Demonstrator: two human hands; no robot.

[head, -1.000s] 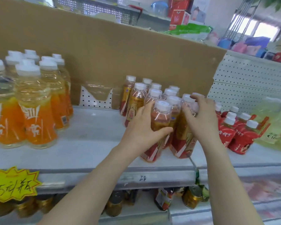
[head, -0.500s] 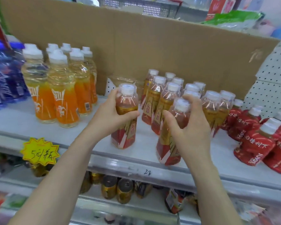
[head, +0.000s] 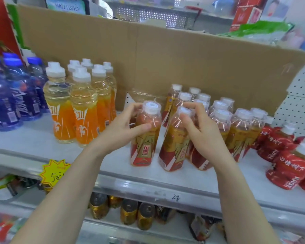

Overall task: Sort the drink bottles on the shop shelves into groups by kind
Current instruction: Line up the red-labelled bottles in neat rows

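Backed by brown cardboard (head: 183,59), a grey shelf (head: 33,143) is stocked with drinks. At centre frame a red-and-gold bottle (head: 144,150) marked 东鹏 is held upright by the left hand (head: 120,131), its grip curled round the shoulder. A tilted second bottle (head: 174,147) is apparently pinched near its cap in the grip of the right hand (head: 202,134). Both are set left of their group (head: 239,124). "5元" is read on a cut-off yellow tag (head: 55,173), "22" on the shelf edge (head: 175,197), "JUICE" on red bottles (head: 285,166) at right. Open shelf is left towards the orange bottles (head: 81,110).

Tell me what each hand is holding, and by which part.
Left hand grips one red-and-gold bottle around its shoulder; right hand grips a second bottle just below its cap.
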